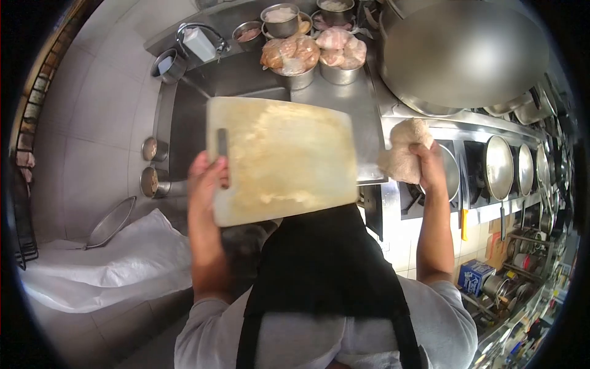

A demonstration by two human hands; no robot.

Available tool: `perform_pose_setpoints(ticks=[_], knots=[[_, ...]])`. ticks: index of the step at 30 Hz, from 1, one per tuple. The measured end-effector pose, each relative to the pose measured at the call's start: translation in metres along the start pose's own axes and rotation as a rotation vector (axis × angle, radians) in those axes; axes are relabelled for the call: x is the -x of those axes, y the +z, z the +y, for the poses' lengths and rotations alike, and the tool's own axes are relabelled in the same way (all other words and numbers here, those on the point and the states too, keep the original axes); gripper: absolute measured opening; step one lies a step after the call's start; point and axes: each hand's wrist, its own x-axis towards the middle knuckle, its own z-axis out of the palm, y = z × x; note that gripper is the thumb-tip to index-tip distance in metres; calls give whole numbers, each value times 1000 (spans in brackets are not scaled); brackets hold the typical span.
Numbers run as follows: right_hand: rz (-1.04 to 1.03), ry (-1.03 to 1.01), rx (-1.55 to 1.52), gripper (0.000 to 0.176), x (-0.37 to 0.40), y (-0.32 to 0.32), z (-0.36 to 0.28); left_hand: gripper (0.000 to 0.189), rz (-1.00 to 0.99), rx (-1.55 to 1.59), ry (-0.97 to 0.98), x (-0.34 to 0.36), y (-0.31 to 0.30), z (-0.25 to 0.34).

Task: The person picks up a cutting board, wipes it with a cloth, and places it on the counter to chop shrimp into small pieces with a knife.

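A worn, yellow-stained cutting board [289, 160] is held up in front of my apron, over the sink and its steel drainboard. My left hand [208, 175] grips its left edge, with fingers at the dark handle slot. To the right of the board, my right hand [430, 161] is closed around a bunched beige cloth [407, 147]. The cloth is apart from the board and hangs near the stove's front left. Pale smears mark the board's upper and lower parts.
Behind the board lies a steel sink [190, 123] with a faucet [218, 44]. Bagged raw meat [290, 54] sits on steel pots at the back. A large domed lid [467, 52], several pans [499, 166] and a yellow-handled knife [464, 215] are on the right. White plastic sheeting [117, 261] lies left.
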Motion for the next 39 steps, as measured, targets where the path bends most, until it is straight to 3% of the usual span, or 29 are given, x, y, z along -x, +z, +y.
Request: perform_pose_setpoints(ticks=[2,4,7,10,13,15,16,18,19,22,24,26,28,30,33,37,39], knots=[[12,-1,37,36,2,-7,-1,20,4,-50,140,20,-27,33],[18,-3,71,36,1,-5,1,20,168,-234,211,41,-50,65],[-42,-45,241,39,-11,21,22,18,202,-140,336,57,-72,86],[-182,66,15,42,-19,69,28,15,289,-113,425,65,-91,90],[-279,130,-104,39,-59,76,81,10,342,-38,445,66,-86,89],[-151,156,492,39,-85,62,122,9,374,8,448,66,-88,85],[-155,152,499,39,-81,56,125,10,329,35,429,63,-92,78],[123,-234,962,41,-57,45,130,11,289,65,409,57,-98,66],[118,-231,969,41,-51,43,131,11,258,127,389,54,-96,60],[83,-112,858,46,-32,44,117,11,220,142,323,42,-100,39],[-41,183,293,55,-18,53,109,11,173,126,265,26,-93,17],[-75,234,159,65,-8,60,99,13,130,141,189,-1,-91,-19],[-268,284,-50,68,-6,61,98,14,92,109,48,-32,-82,-60],[-208,180,129,76,-11,53,102,14,-30,179,-12,-65,-72,-111],[-42,-16,707,88,-25,40,105,17,-62,198,-105,-99,-33,-153],[-21,29,806,85,-37,34,117,18,-145,174,-223,-147,-25,-207],[31,-116,1396,86,-26,42,117,17,-99,96,-283,-150,-11,-200]])
